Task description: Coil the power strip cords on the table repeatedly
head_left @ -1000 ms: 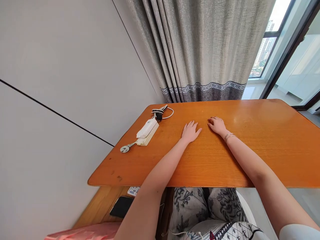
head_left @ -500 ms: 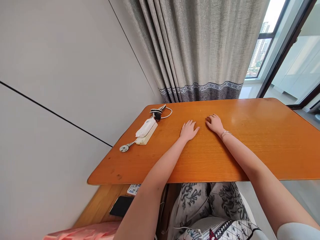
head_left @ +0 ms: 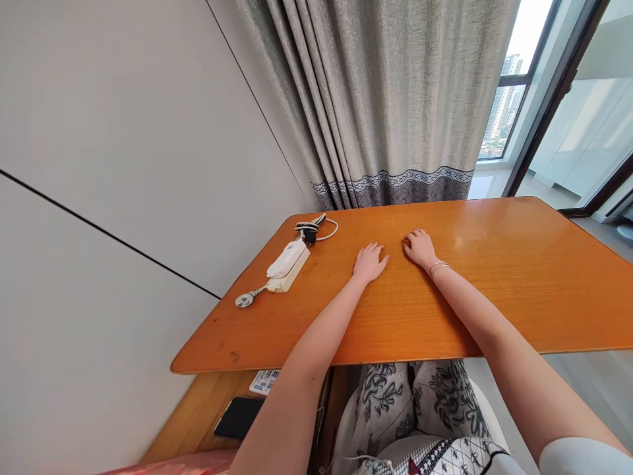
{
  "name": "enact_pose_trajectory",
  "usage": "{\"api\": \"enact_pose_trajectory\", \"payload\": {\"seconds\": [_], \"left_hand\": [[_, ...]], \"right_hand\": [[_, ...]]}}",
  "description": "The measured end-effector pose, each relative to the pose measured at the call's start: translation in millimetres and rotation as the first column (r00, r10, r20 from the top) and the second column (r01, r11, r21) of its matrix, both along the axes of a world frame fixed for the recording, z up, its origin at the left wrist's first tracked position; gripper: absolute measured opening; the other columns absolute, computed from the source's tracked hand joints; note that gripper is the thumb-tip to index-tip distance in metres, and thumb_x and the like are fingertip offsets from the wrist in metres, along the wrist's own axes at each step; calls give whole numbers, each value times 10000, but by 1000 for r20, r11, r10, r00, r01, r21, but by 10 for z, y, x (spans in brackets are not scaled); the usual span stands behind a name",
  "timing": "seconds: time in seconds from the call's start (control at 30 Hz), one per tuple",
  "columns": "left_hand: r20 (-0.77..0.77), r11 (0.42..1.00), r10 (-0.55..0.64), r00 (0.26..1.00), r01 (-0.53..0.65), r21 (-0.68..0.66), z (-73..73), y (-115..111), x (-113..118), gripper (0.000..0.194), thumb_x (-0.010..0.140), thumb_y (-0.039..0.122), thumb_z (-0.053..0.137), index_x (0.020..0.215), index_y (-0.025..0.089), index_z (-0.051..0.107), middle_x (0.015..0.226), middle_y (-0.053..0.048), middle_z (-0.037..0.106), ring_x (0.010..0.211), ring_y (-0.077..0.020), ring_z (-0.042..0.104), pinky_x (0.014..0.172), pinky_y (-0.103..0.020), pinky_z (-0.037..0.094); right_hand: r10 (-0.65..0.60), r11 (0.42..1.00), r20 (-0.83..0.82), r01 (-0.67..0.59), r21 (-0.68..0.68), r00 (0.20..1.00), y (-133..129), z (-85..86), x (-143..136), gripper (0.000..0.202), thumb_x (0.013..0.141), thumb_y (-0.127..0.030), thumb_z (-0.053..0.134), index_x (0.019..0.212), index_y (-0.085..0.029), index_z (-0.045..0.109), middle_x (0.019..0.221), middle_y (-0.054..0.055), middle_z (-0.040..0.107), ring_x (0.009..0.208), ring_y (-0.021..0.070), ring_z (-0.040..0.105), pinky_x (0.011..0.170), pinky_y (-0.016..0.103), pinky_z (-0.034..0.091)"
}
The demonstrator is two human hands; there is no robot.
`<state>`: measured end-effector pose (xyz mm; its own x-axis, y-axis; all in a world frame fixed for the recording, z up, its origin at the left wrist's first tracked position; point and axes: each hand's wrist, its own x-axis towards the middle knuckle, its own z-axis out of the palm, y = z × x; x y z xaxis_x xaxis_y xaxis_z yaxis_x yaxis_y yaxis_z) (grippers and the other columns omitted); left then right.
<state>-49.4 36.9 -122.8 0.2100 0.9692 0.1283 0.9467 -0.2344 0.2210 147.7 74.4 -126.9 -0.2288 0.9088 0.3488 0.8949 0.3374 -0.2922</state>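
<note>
Only the view was slightly shifted. Left hand (head_left: 368, 264): laid flat, fingers spread, empty. Right hand (head_left: 419, 248): half-open, loosely curled, nothing seen gripped. Power strip (head_left: 287, 261): kept untouched on counter (head_left: 494, 284), far left.

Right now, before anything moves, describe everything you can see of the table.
The table has an orange-brown, wood-look top with faint grain, rounded corners where visible, and a soft sheen toward the far right. Dark marks spot its near left area. Its left edge runs beside the wall; the near right corner is out of frame. A white corded block lies at left; the left hand and right hand rest mid-table.
</note>
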Motion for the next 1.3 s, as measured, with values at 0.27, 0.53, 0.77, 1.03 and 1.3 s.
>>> {"api": "enact_pose_trajectory", "payload": {"seconds": [0.27, 0.53, 0.77, 1.03, 1.3], "left_hand": [[4, 1000, 0, 1000, 0, 2, -11, 8, -7, 549, 991, 438, 413, 1442, 146, 530, 1584, -140, 449, 1497, -274, 373, 1252, -438, 252], [9, 1000, -2, 1000, 2, 3, 0, 6, -1, 552, 988, 436, 413, 1440, 141, 532, 1587, -146, 443, 1497, -280, 372, 1253, -445, 251], [30, 1000, -1, 1000, 1, 12, 8, -3, 8, 543, 988, 429, 434, 1432, 135, 541, 1580, -151, 452, 1492, -281, 379, 1253, -447, 249], [34, 1000, -4, 999, 4, 15, -2, 6, 9, 542, 987, 432, 434, 1433, 143, 541, 1584, -147, 447, 1492, -285, 377, 1250, -450, 255], [48, 999, -13, 999, 11, 32, 7, -14, 13, 542, 985, 416, 436, 1422, 116, 551, 1574, -159, 458, 1487, -290, 383, 1248, -447, 255]], "right_hand": [[-6, 1000, 27, 6, -7, 1000, -14, 17, -5, 301, 975, -263, 492, 1115, -130, 724, 1196, 176, 674, 1225, 307, 504, 1018, 396, 395], [-11, 1000, 45, 12, -15, 999, -32, 64, -6, 298, 976, -244, 484, 1085, -144, 743, 1169, 165, 690, 1187, 298, 526, 986, 385, 408], [-10, 1000, 82, 11, -19, 997, -42, 85, -6, 313, 982, -230, 472, 1089, -138, 751, 1155, 151, 708, 1177, 294, 542, 980, 369, 412], [-3, 999, 95, 6, -33, 995, -33, 79, -2, 312, 978, -219, 472, 1087, -126, 749, 1145, 157, 711, 1151, 283, 549, 1000, 353, 402], [-4, 999, 97, 9, -52, 995, -48, 106, -12, 303, 978, -199, 471, 1104, -128, 737, 1154, 152, 705, 1116, 263, 567, 987, 328, 415]]}}
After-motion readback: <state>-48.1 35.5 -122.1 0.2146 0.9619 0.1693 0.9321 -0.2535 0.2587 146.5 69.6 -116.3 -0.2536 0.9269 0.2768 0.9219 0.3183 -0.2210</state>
